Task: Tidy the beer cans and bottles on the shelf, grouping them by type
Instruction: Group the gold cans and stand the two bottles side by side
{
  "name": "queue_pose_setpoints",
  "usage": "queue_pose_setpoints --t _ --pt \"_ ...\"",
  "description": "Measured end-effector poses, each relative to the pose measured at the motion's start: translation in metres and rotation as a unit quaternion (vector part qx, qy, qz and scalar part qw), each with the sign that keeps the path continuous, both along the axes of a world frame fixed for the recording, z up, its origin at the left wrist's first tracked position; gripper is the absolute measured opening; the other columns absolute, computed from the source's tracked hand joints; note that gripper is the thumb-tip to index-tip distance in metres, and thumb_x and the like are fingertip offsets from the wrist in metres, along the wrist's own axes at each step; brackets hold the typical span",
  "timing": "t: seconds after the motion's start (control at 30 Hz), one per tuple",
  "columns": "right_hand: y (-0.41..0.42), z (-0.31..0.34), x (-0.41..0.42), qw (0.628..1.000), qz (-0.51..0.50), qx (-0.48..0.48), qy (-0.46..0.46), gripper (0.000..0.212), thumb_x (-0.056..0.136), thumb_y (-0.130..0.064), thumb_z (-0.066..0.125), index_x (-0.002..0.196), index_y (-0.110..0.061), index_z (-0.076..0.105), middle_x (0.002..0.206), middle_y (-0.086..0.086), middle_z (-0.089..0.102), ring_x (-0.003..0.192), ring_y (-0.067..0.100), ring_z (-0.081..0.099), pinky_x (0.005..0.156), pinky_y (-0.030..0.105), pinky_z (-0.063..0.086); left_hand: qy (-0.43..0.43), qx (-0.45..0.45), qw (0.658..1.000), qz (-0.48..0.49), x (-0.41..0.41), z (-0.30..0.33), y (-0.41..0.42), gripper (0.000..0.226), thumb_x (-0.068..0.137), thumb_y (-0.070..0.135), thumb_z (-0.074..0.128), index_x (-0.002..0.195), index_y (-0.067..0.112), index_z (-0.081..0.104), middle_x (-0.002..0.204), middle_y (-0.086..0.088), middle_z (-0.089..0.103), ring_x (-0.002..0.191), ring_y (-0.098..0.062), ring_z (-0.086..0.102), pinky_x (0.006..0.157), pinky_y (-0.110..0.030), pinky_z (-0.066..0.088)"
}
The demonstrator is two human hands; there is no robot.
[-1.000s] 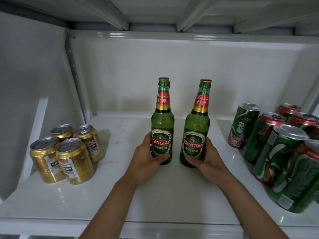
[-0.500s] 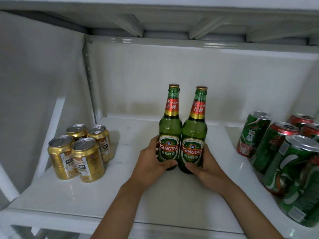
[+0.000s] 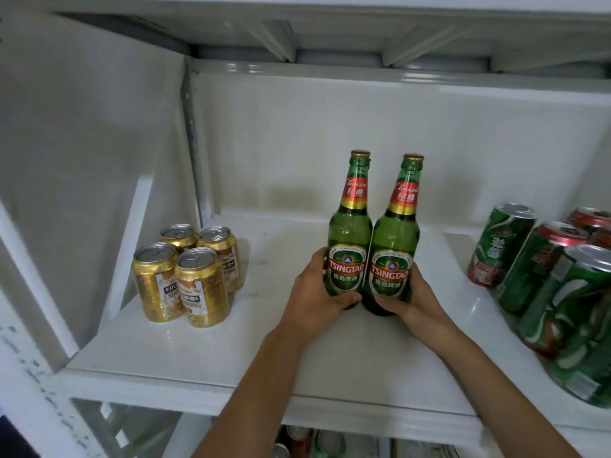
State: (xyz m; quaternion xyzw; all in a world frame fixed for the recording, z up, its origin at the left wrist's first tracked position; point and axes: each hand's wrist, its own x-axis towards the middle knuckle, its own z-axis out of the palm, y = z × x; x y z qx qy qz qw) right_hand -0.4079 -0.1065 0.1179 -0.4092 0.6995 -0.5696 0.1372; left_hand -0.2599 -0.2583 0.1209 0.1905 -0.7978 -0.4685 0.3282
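A: Start at the grip. The left hand (image 3: 312, 294) is curled round the lower body of the left bottle (image 3: 348, 246), thumb across the foot of the label. The right hand (image 3: 415, 297) wraps the right bottle (image 3: 395, 252) the same way.

B: And that's the change. A second ago there was a clear gap between those two; half a second ago the bodies had come together. Now they stand touching, shoulder to shoulder, labels facing out, both upright near the middle of the frame, just right of centre.

A: Are they down on the shelf (image 3: 185, 355)?

B: They look to be, though the palms hide the bases, so I can't say for sure.

A: What does it mean for the sort?

B: By my reading the bottles are now one group. Out to the centre left sit the gold cans (image 3: 186, 272), four in a tight block. At the right edge are the green cans (image 3: 535, 269), several with red tops, packed together.

A: So three clusters, well apart.

B: Right. Grouping looks about done; releasing both bottles gently seems the remaining step, since tall glass tips easily.
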Motion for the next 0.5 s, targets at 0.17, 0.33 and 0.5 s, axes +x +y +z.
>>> queue_pose_setpoints --t 0.17,0.33,0.5 --pt "0.004 0.005 0.016 1.000 -0.009 -0.016 -0.015 0.087 0.082 -0.009 0.082 0.153 -0.029 0.036 0.137 -0.012 0.066 0.129 0.009 0.061 0.110 0.038 0.048 0.007 -0.016 1.000 -0.006 0.001 -0.003 0.000 0.095 0.065 0.031 0.094 0.142 0.039 0.039 0.135 0.012 0.058 0.122 -0.004 0.058 0.105 -0.036 0.054" --pt "0.020 0.013 0.040 0.993 -0.109 -0.031 -0.041 0.090 0.093 -0.032 0.074 0.162 -0.031 0.017 0.160 -0.007 0.040 0.148 0.009 0.038 0.121 0.039 0.036 0.040 -0.047 0.998 0.016 0.008 0.005 0.008 0.105 0.076 0.028 0.090 0.158 0.025 0.025 0.154 0.008 0.033 0.121 0.019 0.032 0.085 0.011 0.030" --pt "0.085 0.009 0.069 0.991 -0.127 -0.049 0.003 0.048 0.097 -0.020 0.069 0.139 -0.031 0.050 0.139 -0.022 0.056 0.130 -0.005 0.054 0.108 0.018 0.043 0.103 -0.180 0.972 0.114 0.020 0.023 0.026 0.081 0.085 0.029 0.081 0.151 0.023 0.035 0.154 0.002 0.033 0.134 -0.006 0.040 0.105 -0.027 0.039"
